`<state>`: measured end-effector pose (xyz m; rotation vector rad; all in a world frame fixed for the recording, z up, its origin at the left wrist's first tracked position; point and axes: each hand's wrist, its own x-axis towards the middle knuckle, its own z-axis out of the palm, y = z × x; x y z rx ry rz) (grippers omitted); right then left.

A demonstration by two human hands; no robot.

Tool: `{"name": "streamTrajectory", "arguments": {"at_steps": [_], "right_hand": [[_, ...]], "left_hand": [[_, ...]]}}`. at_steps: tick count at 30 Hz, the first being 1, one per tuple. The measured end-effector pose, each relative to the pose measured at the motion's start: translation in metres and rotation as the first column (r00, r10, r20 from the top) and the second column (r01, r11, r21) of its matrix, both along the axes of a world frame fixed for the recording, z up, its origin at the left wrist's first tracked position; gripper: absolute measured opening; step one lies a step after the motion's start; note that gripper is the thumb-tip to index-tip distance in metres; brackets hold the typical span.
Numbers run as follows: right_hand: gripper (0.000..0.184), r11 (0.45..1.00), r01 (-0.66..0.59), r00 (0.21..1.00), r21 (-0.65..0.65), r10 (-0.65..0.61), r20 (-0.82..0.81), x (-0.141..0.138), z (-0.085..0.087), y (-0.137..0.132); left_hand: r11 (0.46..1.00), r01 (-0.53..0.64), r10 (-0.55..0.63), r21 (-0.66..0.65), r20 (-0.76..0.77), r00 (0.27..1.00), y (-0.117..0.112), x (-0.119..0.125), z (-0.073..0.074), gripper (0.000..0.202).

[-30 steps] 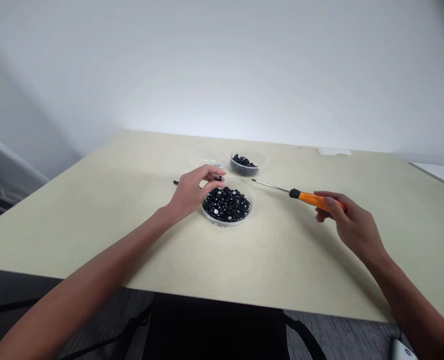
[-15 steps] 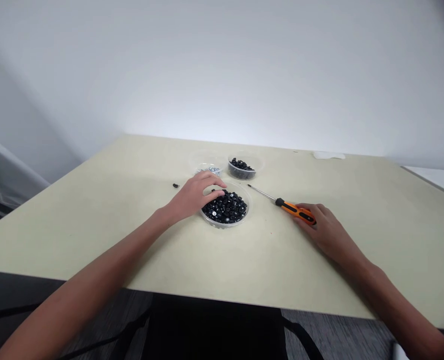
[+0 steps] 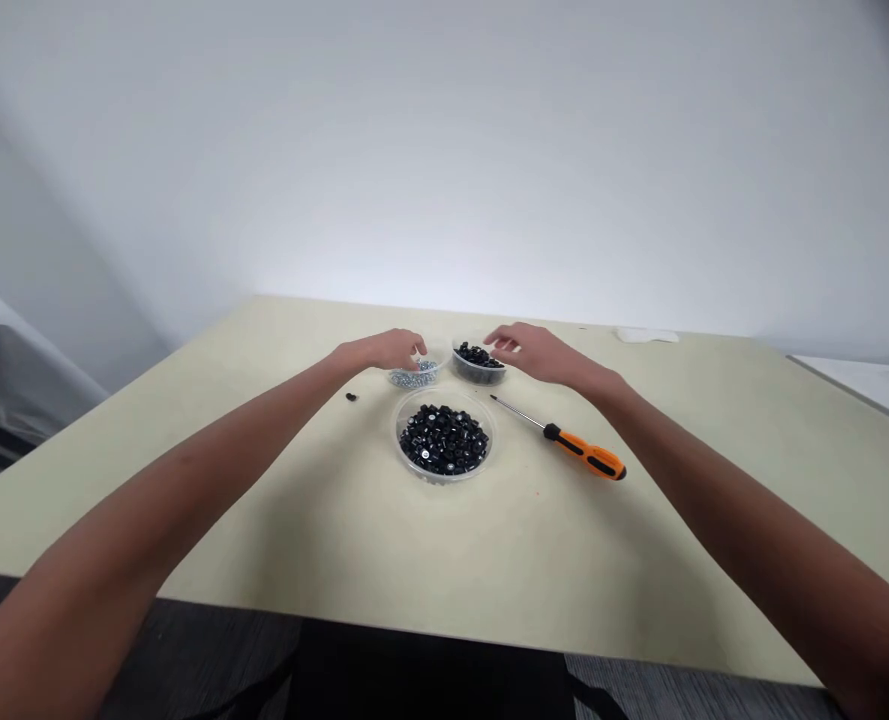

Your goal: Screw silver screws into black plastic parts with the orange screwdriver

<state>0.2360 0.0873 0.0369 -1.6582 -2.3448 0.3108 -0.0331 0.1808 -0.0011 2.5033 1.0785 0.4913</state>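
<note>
My left hand is over the back left clear tub, which holds small silver screws. Its thumb and forefinger are apart, with nothing visible between them. At the back right tub of small black pieces, my right hand reaches over the rim, fingers curved and parted. A larger clear round tub nearer me is filled with small black parts, some showing a silver screw head. To its right lies an orange and black screwdriver, untouched, tip pointing away to the left.
A single small black piece lies on the pale table left of the tubs. Near the wall at the back right is a flat white item. A black chair or bag edge shows below the table.
My right hand has let go of the screwdriver and moved to the back right tub. My left hand has gone from above the large tub to the screw tub. The view has tilted up slightly.
</note>
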Motion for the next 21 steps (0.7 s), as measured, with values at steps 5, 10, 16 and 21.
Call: {"name": "streamTrajectory", "arguments": {"at_steps": [5, 10, 16, 21], "right_hand": [[0.042, 0.993, -0.027, 0.995, -0.112, 0.037, 0.092, -0.026, -0.018, 0.062], [0.038, 0.983, -0.120, 0.987, -0.143, 0.133, 0.091, -0.023, -0.041, 0.074], [0.058, 0.946, -0.112, 0.991, -0.305, 0.129, 0.036, -0.010, -0.034, 0.086], [0.061, 0.900, -0.043, 0.999, -0.433, 0.041, -0.015, -0.006, -0.028, 0.086]], "left_hand": [[0.998, -0.054, 0.054, 0.040, 0.001, 0.999, -0.009, 0.011, 0.005, 0.036], [0.977, -0.122, 0.079, 0.175, 0.234, 0.969, -0.076, -0.018, 0.007, 0.028], [0.990, -0.067, 0.061, 0.126, 0.050, 0.997, -0.105, -0.035, -0.003, 0.034], [0.996, -0.047, 0.063, 0.079, -0.213, 0.975, -0.069, -0.004, 0.013, 0.039]]}}
